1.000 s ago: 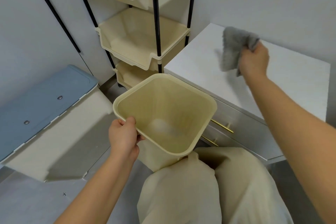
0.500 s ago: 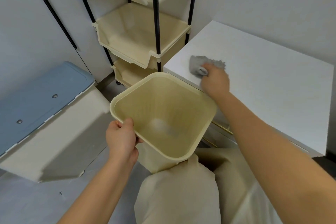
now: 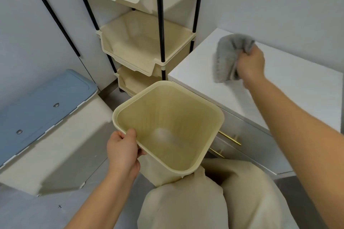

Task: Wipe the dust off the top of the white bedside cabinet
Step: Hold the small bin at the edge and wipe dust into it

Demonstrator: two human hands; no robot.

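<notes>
Grey, soft cloth (image 3: 229, 59) is bunched in the right hand (image 3: 251, 65), fingers clamped on it, above the white cabinet top (image 3: 297, 95) at right of frame. Light and limp, it is best gripped wadded. The yellow bin (image 3: 167, 126) rim is pinched by the left hand (image 3: 122, 150).

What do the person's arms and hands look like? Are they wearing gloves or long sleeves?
No gloves and no sleeves in view. Both forearms are bare all the way to the picture's edge, and the left hand and right hand are bare too. No watch, ring or bracelet shows. Cream-coloured trousers cover the knees below.
</notes>
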